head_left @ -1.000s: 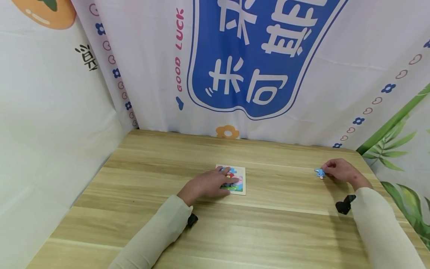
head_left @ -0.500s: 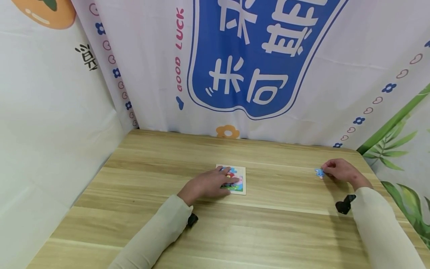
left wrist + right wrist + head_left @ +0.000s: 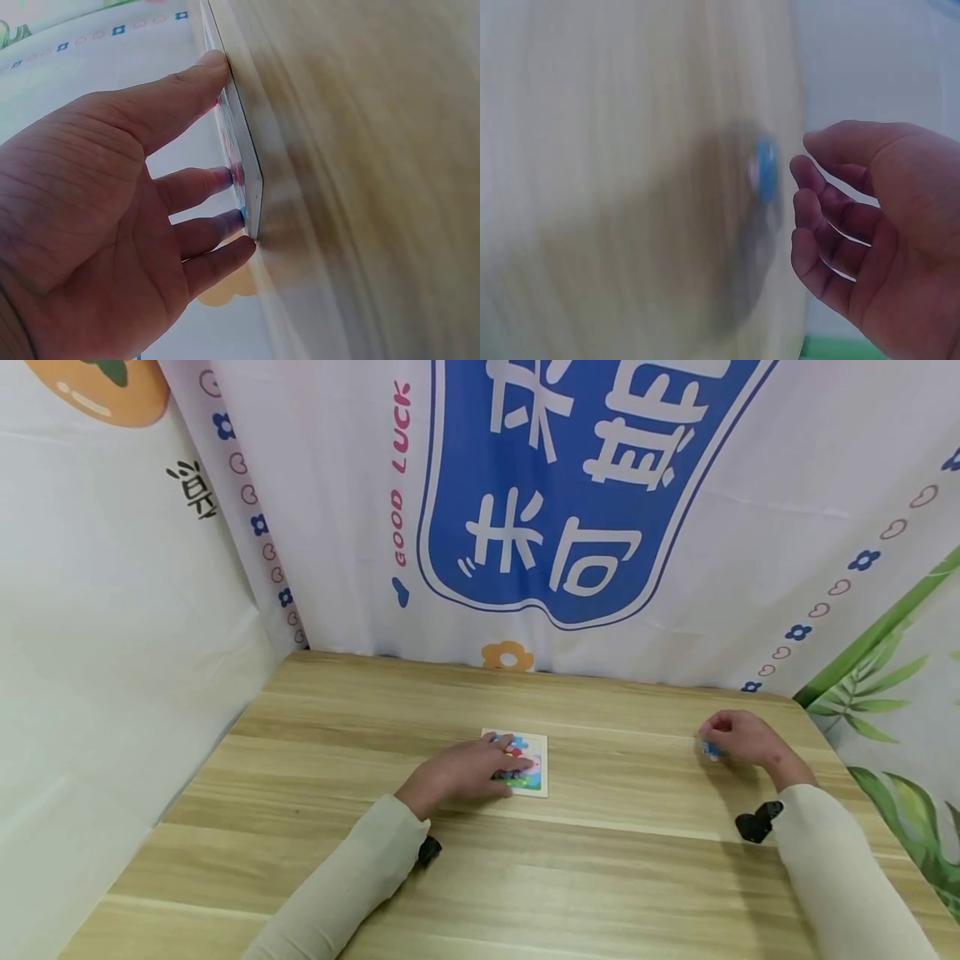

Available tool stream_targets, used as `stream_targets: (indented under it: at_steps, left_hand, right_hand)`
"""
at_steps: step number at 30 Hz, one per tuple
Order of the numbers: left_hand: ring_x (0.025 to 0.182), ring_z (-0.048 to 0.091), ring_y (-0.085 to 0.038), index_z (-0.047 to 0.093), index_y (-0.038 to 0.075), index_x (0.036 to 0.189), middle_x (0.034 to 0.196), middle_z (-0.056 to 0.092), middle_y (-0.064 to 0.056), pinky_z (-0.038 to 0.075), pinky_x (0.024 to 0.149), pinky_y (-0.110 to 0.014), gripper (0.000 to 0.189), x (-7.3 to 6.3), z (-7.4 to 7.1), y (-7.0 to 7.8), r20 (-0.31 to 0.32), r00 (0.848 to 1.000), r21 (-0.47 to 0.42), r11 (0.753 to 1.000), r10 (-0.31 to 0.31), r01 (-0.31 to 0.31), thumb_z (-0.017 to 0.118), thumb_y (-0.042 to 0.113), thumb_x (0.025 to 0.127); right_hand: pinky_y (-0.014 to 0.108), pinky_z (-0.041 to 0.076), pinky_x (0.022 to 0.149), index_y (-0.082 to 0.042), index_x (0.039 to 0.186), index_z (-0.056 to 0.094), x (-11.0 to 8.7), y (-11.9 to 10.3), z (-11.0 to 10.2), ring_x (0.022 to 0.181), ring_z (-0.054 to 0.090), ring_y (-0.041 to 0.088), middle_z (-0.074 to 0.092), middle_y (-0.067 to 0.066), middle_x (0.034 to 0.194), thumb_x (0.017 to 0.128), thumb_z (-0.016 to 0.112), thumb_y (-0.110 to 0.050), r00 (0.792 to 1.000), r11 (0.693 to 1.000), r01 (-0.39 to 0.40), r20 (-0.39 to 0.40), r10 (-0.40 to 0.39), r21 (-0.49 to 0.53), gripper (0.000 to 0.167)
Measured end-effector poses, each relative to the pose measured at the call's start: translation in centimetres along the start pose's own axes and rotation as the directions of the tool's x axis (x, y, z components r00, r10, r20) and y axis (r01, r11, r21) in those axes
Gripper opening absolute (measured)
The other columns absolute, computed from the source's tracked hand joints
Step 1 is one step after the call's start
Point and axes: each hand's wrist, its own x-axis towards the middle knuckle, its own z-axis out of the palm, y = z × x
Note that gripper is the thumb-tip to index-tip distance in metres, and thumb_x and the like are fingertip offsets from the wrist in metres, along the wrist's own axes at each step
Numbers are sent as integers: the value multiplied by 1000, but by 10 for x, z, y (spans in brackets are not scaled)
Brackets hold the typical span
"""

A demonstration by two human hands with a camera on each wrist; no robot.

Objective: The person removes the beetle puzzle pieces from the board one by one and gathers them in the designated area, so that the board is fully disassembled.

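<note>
In the head view, my left hand rests on a square picture puzzle with a pale frame. Its spread fingers lie across the picture. The left wrist view shows thumb and fingers of that hand touching the puzzle board. Farther right, my right hand hovers by a small blue puzzle piece, which it partly covers. In the right wrist view, the blurred blue piece lies on the table, with a narrow gap to the loosely bent fingertips. Nothing shows between thumb and forefinger.
The wooden table reaches back to a printed white curtain. Another white cloth borders its left side. A black wrist camera hangs below the right sleeve.
My right hand has shifted slightly left and now covers more of the blue puzzle piece. My left hand stays on the puzzle board.
</note>
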Motion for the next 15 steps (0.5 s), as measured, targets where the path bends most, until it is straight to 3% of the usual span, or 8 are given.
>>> stream_targets:
  at_steps: [5, 11, 15]
  left_hand:
    - [153, 18, -37, 46, 35, 157, 169, 22, -9, 33, 115, -53, 57, -2, -2, 1, 32, 999, -4, 999, -32, 32, 65, 30, 103]
    - [154, 16, -37, 44, 36, 157, 170, 18, -9, 37, 113, -52, 60, -2, -2, 1, 57, 998, -10, 999, -36, 37, 63, 25, 102]
    - [153, 17, -38, 45, 34, 157, 169, 19, -9, 36, 113, -53, 59, -1, 0, 1, 46, 999, -10, 1000, -27, 28, 63, 24, 102]
  right_hand:
    - [45, 50, 83, 4, 117, 68, 5, -42, 14, 98, 59, 29, 67, 15, 111, 106, 60, -19, 987, 986, 163, 12, -163, 18, 27]
    - [39, 52, 82, 3, 111, 70, 10, -95, 37, 97, 62, 24, 70, 11, 106, 103, 62, -11, 934, 933, 347, 52, -353, 94, 17]
    - [36, 53, 78, 2, 111, 70, 15, -124, 60, 95, 63, 23, 70, 12, 106, 103, 63, -9, 904, 907, 399, 105, -414, 137, 16]
